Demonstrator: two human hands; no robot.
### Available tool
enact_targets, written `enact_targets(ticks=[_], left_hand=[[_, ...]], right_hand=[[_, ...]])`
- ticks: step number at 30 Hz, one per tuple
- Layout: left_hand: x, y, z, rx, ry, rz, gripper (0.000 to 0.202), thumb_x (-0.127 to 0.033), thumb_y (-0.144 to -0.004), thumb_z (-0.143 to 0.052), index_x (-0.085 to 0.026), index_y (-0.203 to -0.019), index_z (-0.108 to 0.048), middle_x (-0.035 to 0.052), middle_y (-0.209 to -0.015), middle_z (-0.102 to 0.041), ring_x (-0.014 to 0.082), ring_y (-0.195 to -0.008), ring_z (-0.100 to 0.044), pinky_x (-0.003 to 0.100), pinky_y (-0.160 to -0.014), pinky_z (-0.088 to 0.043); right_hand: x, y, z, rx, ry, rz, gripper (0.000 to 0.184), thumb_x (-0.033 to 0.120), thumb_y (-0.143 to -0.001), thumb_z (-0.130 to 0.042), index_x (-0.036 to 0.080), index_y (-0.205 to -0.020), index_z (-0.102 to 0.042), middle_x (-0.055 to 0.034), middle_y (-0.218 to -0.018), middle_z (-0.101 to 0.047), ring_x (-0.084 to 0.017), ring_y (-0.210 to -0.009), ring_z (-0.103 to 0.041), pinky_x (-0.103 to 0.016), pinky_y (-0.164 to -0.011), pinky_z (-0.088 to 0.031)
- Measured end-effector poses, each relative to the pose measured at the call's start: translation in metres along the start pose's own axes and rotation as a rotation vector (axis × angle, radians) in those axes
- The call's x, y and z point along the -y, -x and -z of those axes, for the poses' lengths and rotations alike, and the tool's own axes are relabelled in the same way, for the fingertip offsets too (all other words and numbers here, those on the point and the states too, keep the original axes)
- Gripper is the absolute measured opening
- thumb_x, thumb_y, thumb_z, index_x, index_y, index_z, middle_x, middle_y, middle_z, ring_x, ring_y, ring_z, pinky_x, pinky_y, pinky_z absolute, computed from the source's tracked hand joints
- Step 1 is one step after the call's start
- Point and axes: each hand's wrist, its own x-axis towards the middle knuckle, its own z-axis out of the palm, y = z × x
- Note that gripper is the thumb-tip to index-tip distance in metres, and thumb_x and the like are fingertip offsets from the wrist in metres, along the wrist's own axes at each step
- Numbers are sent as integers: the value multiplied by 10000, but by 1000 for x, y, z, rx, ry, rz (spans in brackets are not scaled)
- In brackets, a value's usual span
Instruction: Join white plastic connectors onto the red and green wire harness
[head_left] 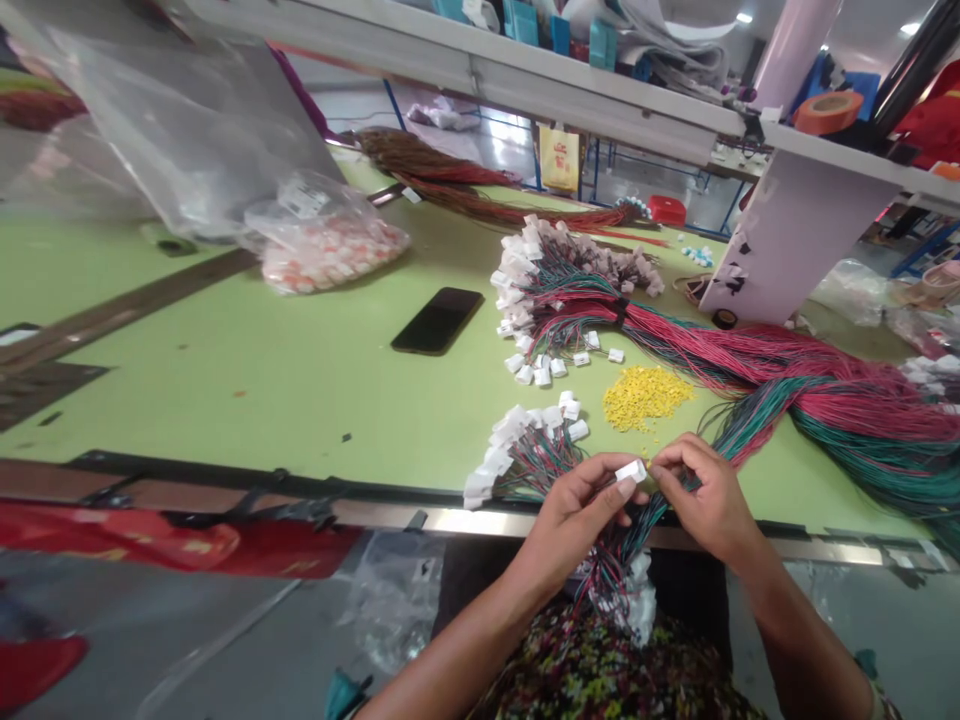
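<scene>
- Left fingers closed, pinching a white connector
- Right fingers closed on red-green wires, just beside it
- Yellow bits near, at 12 o'clock
- Connector bunch at 9 o'clock
- Phone at 10 o'clock, on green table

A dark floral blouse covers the torso, its print crowded with small yellow, green and red flowers (the pattern goes soft at the bottom edge of the view). The left forearm and right forearm are bare, as are the left hand and right hand.
</scene>
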Motion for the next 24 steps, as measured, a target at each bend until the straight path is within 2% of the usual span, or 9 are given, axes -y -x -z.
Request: enact_targets(ticks=[3, 10, 17, 20, 24], left_hand=[[1, 2, 1, -47, -33, -19, 270, -371, -882, -727, -211, -1098, -754, 91, -1027, -770, 213, -891, -705, 290, -671, -556], [-1, 2, -1, -44, 36, 19, 260, -369, -851, -762, -186, -1034, -755, 55, -845, -766, 169, -771, -690, 250, -632, -520], [-2, -2, 1, -48, 94, 104, 318, -434, -836, -766, -176, -1019, -732, 11, -636, -727, 85, -473, -521, 209, -491, -376], [-3, -3, 2, -47, 113, 121, 328, -456, -826, -772, -169, -978, -731, 7, -615, -720, 70, -443, -491, 201, -472, -330], [-2, -3, 2, -63, 128, 145, 365, -478, -806, -786, -161, -977, -726, 9, -618, -723, 62, -441, -491, 192, -471, -326]], right_hand=[[0, 2, -4, -40, 5, -2, 129, 229, -944, -611, 205, -824, -648, -19, -805, -623, -160, -724, -603, -271, -665, -477], [-2, 3, -10, -119, -36, 40, 70, 188, -931, -649, 210, -874, -683, -5, -812, -642, -154, -721, -604, -265, -661, -486], [-8, 2, -8, -42, -105, 190, 91, 177, -951, -673, 221, -980, -747, -34, -878, -687, -169, -813, -660, -283, -720, -536], [-9, 1, -6, -11, -107, 230, 159, 177, -976, -634, 235, -1052, -760, -49, -921, -703, -182, -859, -676, -311, -766, -560], [-9, 2, -6, -21, -136, 233, 180, 184, -982, -626, 243, -1054, -780, -51, -907, -698, -177, -838, -681, -308, -748, -569]])
